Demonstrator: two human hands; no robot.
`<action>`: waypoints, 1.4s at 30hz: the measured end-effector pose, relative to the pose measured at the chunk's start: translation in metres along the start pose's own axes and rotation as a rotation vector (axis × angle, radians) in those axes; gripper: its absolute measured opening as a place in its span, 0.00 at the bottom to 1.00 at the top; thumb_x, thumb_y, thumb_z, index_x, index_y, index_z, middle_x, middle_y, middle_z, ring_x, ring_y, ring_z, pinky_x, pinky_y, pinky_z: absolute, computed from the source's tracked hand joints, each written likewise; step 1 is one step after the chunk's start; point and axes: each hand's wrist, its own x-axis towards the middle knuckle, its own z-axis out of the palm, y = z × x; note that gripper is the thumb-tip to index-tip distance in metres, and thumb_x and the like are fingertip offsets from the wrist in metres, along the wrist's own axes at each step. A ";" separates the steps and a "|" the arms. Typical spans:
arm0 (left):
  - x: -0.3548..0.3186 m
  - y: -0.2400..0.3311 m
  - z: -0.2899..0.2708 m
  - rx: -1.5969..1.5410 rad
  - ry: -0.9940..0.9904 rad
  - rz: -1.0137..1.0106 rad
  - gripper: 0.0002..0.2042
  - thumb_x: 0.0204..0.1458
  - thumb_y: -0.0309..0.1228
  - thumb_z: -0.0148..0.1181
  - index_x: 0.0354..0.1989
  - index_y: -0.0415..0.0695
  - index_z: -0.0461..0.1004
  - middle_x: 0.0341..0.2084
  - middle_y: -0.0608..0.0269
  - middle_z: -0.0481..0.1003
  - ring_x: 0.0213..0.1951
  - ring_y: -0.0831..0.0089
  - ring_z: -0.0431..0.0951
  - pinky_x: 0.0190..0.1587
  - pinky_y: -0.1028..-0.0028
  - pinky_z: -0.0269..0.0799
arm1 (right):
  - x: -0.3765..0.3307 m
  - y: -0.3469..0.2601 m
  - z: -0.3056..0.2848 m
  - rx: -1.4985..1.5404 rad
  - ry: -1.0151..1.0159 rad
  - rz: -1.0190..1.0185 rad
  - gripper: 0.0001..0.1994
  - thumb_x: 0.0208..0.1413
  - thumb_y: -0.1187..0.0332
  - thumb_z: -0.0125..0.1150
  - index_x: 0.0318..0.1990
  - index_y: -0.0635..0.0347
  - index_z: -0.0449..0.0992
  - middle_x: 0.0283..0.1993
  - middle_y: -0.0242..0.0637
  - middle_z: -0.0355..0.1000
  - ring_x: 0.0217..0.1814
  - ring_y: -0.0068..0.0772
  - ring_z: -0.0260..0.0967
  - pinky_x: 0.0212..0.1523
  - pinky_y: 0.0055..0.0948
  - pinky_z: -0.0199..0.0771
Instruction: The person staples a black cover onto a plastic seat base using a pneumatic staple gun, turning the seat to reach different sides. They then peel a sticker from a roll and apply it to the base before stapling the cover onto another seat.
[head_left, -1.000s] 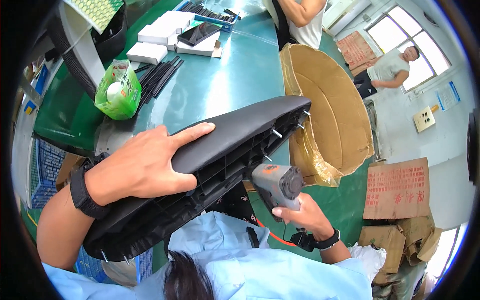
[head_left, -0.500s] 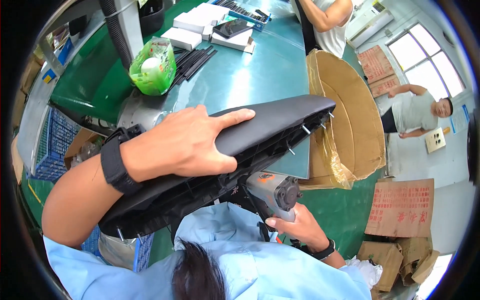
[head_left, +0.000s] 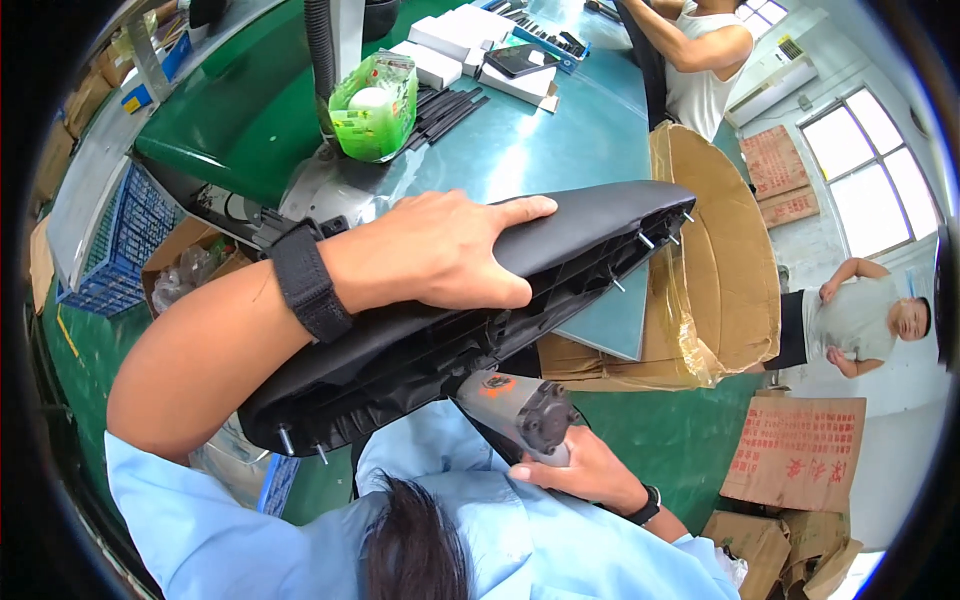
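Note:
A long black padded seat [head_left: 610,208] lies tilted across in front of me. Its ribbed plastic underside faces me, and metal studs stick out near both ends. My left hand [head_left: 440,250] holds it from above, index finger stretched along the padding and thumb pressed by the lower edge. In my right hand [head_left: 590,470] is the handle of a grey power tool that looks like an air staple gun [head_left: 505,405]. The tool's nose is at the seat's near lower edge, below my left thumb; the exact contact point is hidden.
Beyond the seat is a green-topped table [head_left: 540,150] with a green plastic bag container [head_left: 375,115], black strips [head_left: 445,115], white boxes and a phone [head_left: 520,60]. An open carton [head_left: 725,270] stands right. One person [head_left: 690,50] works at the far side; another [head_left: 850,320] stands at right.
The staple gun has moved left along the seat's lower edge, with my right hand on it. My left hand keeps its place on the seat. The whole view has shifted slightly.

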 end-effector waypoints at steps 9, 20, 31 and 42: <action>0.022 0.002 -0.009 0.037 0.192 0.095 0.39 0.37 0.44 0.56 0.64 0.58 0.57 0.30 0.38 0.71 0.36 0.48 0.73 0.43 0.59 0.68 | -0.022 0.017 -0.022 0.234 0.246 -0.119 0.16 0.42 0.61 0.70 0.30 0.64 0.74 0.26 0.31 0.71 0.28 0.22 0.65 0.32 0.25 0.67; 0.135 0.055 0.017 0.177 0.327 0.034 0.40 0.36 0.51 0.55 0.65 0.66 0.56 0.41 0.34 0.70 0.44 0.43 0.71 0.47 0.56 0.69 | -0.010 0.041 -0.046 0.160 0.475 -0.116 0.17 0.44 0.60 0.69 0.32 0.67 0.74 0.22 0.34 0.69 0.23 0.22 0.61 0.27 0.25 0.65; 0.136 0.053 0.031 0.162 0.394 0.070 0.39 0.36 0.51 0.56 0.64 0.63 0.58 0.41 0.34 0.69 0.45 0.43 0.68 0.47 0.54 0.66 | 0.017 0.028 -0.049 0.043 0.268 0.057 0.23 0.47 0.55 0.67 0.41 0.66 0.72 0.25 0.40 0.71 0.26 0.29 0.67 0.30 0.29 0.67; 0.138 0.045 0.022 0.146 0.359 0.060 0.40 0.35 0.53 0.56 0.64 0.64 0.57 0.42 0.36 0.71 0.46 0.43 0.71 0.48 0.55 0.69 | 0.010 0.030 -0.027 0.060 0.187 -0.006 0.23 0.45 0.51 0.68 0.34 0.65 0.74 0.22 0.36 0.69 0.24 0.25 0.63 0.28 0.27 0.65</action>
